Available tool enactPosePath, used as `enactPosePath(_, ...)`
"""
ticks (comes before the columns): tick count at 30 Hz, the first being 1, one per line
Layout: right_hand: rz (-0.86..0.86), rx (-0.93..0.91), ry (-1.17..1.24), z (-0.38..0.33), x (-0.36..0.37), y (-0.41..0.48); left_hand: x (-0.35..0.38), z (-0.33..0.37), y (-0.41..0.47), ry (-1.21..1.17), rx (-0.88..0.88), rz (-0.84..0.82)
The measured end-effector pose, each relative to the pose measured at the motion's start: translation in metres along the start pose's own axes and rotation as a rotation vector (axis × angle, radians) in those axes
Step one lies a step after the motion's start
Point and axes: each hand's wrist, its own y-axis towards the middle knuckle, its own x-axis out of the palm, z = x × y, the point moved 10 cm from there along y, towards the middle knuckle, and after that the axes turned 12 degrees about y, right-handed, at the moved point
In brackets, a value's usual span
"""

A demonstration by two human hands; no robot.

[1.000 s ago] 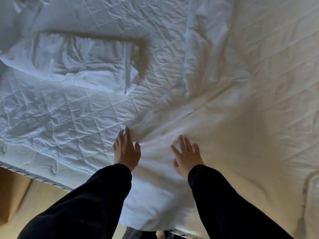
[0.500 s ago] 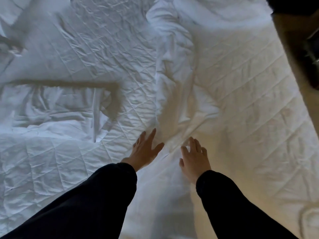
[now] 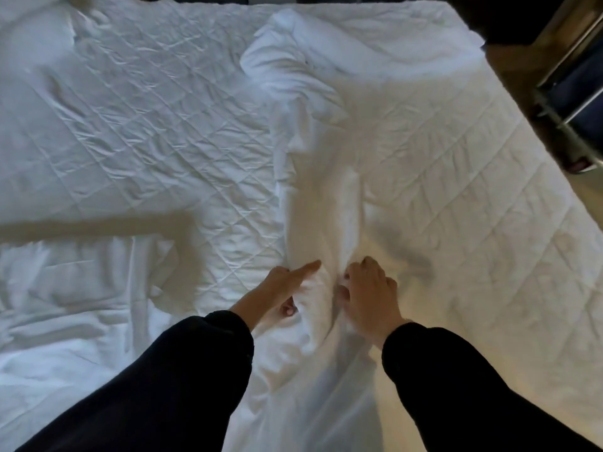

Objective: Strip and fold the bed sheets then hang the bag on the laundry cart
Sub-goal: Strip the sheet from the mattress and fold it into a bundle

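From the head view, a quilted mattress pad (image 3: 456,164) covers the bed. The white sheet (image 3: 321,203) is bunched into a ridge running down its middle. The left hand (image 3: 277,293) pinches that ridge and the right hand (image 3: 368,293) clutches it with curled fingers. Crumpled linen (image 3: 65,288) lies left, and a metal frame (image 3: 567,76) stands on brown floor far right.
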Motion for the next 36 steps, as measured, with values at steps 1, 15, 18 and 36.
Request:
enactPosePath(1, -0.041, 0.009, -0.002, 0.004, 0.001, 0.011, 0.004, 0.006, 0.003, -0.017, -0.009, -0.034)
enactPosePath(15, 0.048, 0.234, -0.111, 0.054, -0.008, 0.07, -0.16, 0.025, -0.007, 0.17, 0.198, 0.782)
enactPosePath(18, 0.108, 0.225, -0.114, 0.054, -0.012, 0.074, -0.159, 0.009, 0.006, 0.256, 0.108, 0.73)
enactPosePath(36, 0.175, 0.214, -0.445, 0.14, -0.107, 0.041, -0.008, 0.087, 0.012, 1.269, 0.469, 0.647)
